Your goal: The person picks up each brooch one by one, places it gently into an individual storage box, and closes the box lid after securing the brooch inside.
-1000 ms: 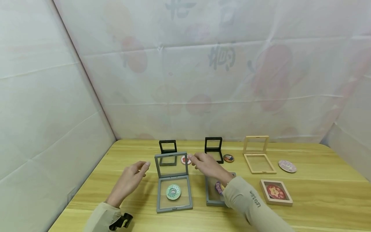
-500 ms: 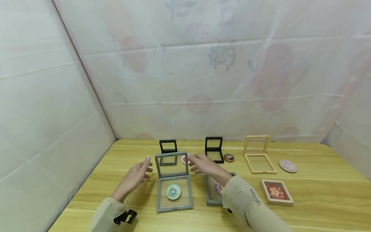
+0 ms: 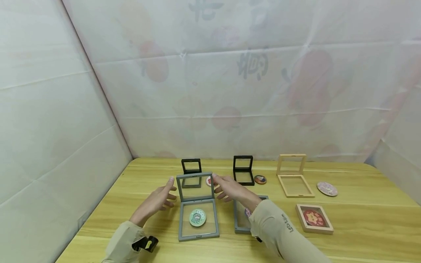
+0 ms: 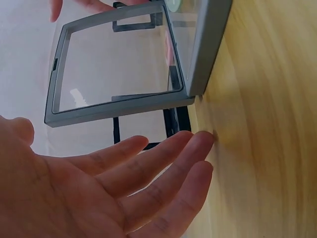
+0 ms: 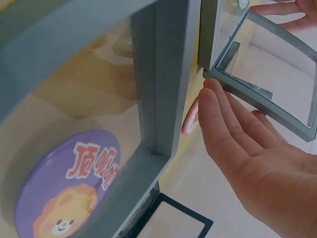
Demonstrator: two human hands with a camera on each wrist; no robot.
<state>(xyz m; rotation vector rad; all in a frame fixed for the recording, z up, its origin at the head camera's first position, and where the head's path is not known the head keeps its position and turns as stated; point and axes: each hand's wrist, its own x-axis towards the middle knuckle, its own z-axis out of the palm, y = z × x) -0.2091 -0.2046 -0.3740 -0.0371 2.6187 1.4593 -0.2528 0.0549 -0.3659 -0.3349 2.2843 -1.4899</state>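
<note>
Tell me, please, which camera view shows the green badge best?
The head view: the green badge shows whole there, its printed face unobstructed, in the open gray frame. Both wrist views show only a small part of it, cut off by the top edge of the picture.

Soft, even light covered the white printed fabric wall (image 3: 204,91) and yellow wood-grain counter (image 3: 108,215), leaving a diffuse shadow below the left hand (image 3: 152,204). The left wrist view was dimmer, with a white glint on the clear pane of the hinged grey square frame (image 4: 114,113). In the right wrist view, tan reflections clouded the pane over the round purple badge (image 5: 69,193).
</note>
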